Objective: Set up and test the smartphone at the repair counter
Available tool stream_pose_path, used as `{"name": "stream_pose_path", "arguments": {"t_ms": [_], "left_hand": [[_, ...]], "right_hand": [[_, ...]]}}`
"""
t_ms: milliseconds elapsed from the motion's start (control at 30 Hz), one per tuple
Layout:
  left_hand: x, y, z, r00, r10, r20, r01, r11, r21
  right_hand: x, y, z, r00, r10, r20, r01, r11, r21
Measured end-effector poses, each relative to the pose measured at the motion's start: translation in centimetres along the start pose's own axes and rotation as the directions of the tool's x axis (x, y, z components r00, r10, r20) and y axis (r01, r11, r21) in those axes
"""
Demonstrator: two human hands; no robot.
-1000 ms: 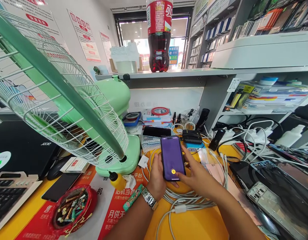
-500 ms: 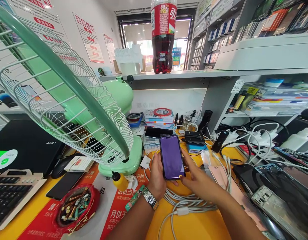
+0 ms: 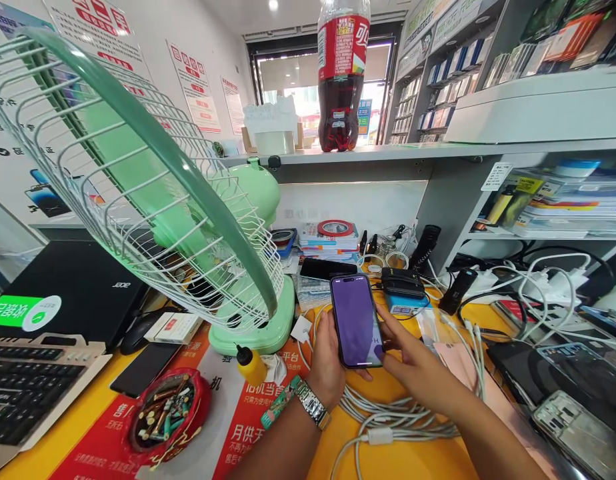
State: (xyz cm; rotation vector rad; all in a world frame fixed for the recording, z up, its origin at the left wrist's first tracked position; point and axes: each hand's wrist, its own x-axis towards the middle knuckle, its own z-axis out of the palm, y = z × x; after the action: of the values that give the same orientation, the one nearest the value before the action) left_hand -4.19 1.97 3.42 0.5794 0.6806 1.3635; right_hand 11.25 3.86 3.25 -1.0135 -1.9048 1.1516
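Head: left hand [image 3: 329, 363] against phone [image 3: 357, 320] edge

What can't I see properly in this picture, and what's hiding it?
All in the head view:
Back of the purple-screened phone: hidden, because its screen faces the camera.
Parts of the fingers of the left hand: hidden behind that phone.
Top of the cola bottle: cut off by the upper edge.
Far side of the keyboard: cut off by the left edge.
Small writing on the wall posters: too small to read.
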Motion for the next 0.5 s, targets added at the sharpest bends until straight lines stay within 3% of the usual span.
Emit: {"name": "stream_pose_path", "arguments": {"t_ms": [300, 500], "left_hand": [[-0.2, -0.7, -0.2, 0.996, -0.011, 0.083, 0.008, 0.999, 0.033], [-0.4, -0.6, -0.1, 0.996, -0.014, 0.091, 0.009, 0.999, 0.050]], "right_hand": [[0.8, 0.6, 0.0, 0.974, 0.077, -0.214, -0.076, 0.997, 0.015], [1.1, 1.1, 0.0, 0.954, 0.112, -0.277, -0.078, 0.988, 0.133]]}}
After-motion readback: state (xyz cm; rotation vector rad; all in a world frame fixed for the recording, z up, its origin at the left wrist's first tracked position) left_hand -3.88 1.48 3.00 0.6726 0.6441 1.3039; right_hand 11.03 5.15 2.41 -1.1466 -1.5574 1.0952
